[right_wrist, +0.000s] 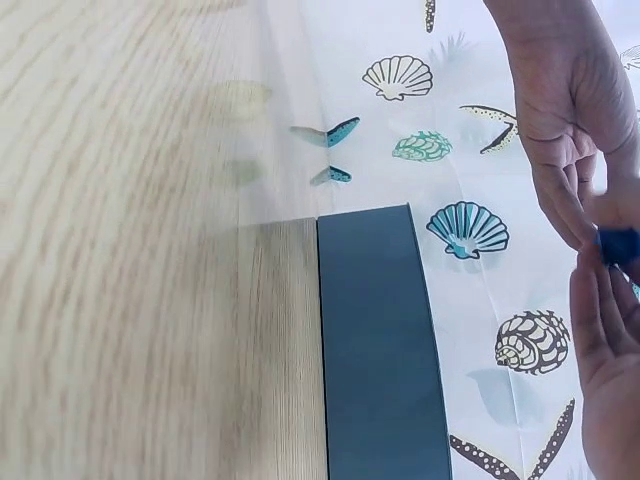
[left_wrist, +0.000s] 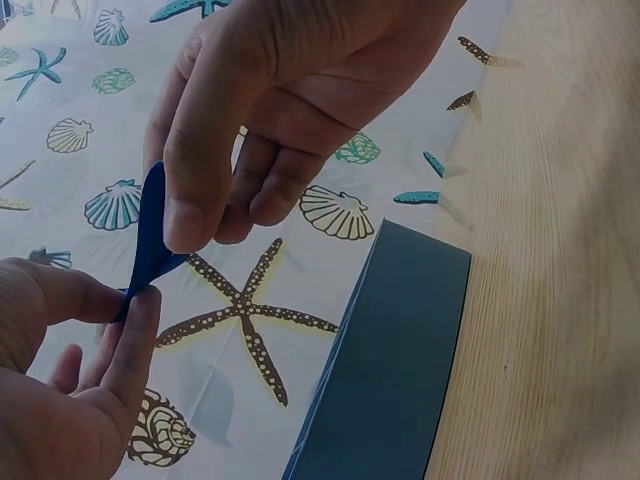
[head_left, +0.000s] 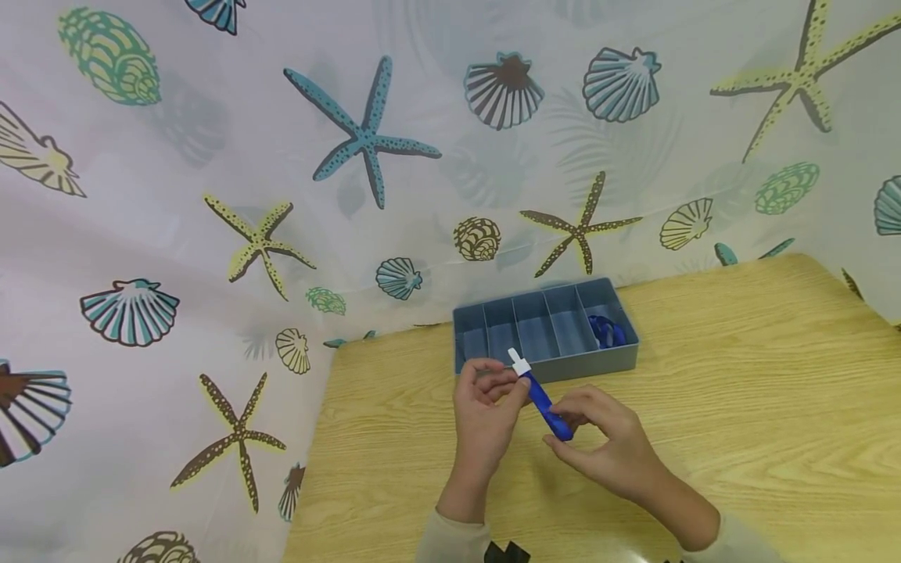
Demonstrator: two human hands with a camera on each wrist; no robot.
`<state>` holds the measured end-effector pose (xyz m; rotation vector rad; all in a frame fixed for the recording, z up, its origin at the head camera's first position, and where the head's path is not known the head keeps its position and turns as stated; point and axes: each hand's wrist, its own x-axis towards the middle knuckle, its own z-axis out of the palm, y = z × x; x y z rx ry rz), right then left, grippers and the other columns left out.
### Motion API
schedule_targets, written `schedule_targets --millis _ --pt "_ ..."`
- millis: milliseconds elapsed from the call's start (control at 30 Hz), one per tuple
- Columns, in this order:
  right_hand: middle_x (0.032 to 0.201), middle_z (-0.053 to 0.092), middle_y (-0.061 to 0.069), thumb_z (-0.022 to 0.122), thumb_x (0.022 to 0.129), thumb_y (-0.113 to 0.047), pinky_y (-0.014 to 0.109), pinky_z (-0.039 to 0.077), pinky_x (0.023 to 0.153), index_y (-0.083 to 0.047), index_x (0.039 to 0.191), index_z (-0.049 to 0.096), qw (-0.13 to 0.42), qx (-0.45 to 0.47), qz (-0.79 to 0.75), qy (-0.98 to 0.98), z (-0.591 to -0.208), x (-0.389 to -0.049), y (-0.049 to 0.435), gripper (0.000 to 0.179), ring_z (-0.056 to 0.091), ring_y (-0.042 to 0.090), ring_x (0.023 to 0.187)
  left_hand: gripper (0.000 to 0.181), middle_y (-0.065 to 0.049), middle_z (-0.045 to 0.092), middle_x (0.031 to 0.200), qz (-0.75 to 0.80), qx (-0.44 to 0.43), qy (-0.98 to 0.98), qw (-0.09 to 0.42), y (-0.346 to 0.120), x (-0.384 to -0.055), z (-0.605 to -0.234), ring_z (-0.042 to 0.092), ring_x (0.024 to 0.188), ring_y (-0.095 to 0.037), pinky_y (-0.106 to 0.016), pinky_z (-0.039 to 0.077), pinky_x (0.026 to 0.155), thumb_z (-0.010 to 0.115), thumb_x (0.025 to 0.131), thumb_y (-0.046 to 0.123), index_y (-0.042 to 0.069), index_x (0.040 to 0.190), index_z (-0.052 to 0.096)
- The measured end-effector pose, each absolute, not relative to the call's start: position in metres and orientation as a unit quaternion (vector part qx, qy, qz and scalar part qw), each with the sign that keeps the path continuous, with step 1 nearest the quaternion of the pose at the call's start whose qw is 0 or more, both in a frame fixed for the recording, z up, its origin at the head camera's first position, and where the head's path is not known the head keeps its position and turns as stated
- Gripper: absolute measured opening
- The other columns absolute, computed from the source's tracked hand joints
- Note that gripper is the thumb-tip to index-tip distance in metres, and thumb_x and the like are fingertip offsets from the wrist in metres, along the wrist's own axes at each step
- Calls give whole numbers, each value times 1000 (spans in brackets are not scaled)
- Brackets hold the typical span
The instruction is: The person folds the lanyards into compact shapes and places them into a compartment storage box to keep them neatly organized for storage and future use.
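Observation:
A narrow blue strap (head_left: 540,399) with a white plastic clip (head_left: 519,362) at its upper end is held slantwise between the two hands, in front of the tray. My left hand (head_left: 486,418) pinches it just below the clip, between thumb and fingers. Lower down, the right hand (head_left: 605,442) grips the other end with thumb and fingertips. In the left wrist view the blue strap (left_wrist: 150,235) forms a narrow folded loop between both hands' fingers. Only a small blurred blue part (right_wrist: 618,246) appears in the right wrist view, mostly hidden by fingers.
Behind the hands stands a grey-blue tray (head_left: 584,366) with several compartments in a row. More blue strap material (head_left: 607,331) lies in its rightmost compartment. The wooden table (head_left: 739,375) meets a curtain (head_left: 436,219) printed with shells and starfish at the back and left.

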<state>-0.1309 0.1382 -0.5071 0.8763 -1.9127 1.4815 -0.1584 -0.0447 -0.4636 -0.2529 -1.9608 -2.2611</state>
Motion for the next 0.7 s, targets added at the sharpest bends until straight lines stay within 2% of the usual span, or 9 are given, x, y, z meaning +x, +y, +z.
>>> schedule_targets --millis 133,267,433,567,700 --pt "98 71 7 89 62 20 15 59 74 -4 106 73 314 299 555 -710 -507 -133 136 53 68 11 79 35 -23 68 104 -765 -77 -634 83 -45 -159 -462 74 89 -16 -44 67 82 75 93 -5 -6 119 50" --pt "98 74 7 94 59 14 16 59 73 -5 107 75 342 265 543 -720 -505 -133 133 55 71 10 81 34 -19 67 104 -771 -75 -626 93 -44 -158 -460 73 90 -17 -49 66 83 75 94 -4 -5 117 50" --pt "100 76 8 99 60 3 14 58 76 -2 115 76 344 235 517 -748 -499 -132 126 60 72 12 83 33 -16 66 104 -775 -76 -620 95 -42 -156 -459 73 92 -16 -45 67 81 75 94 -5 -6 117 50" --pt "99 79 5 98 66 -3 14 57 77 -3 114 78 343 214 476 -781 -494 -132 121 52 73 16 81 34 -14 66 104 -781 -78 -613 94 -40 -155 -459 72 92 -16 -41 67 80 75 94 -6 -6 117 50" --pt "94 81 2 97 68 -8 21 60 73 -5 108 81 377 194 411 -807 -491 -134 118 43 74 17 78 34 -13 65 104 -781 -80 -612 93 -37 -154 -459 71 93 -18 -41 67 80 74 93 -6 -6 117 50"
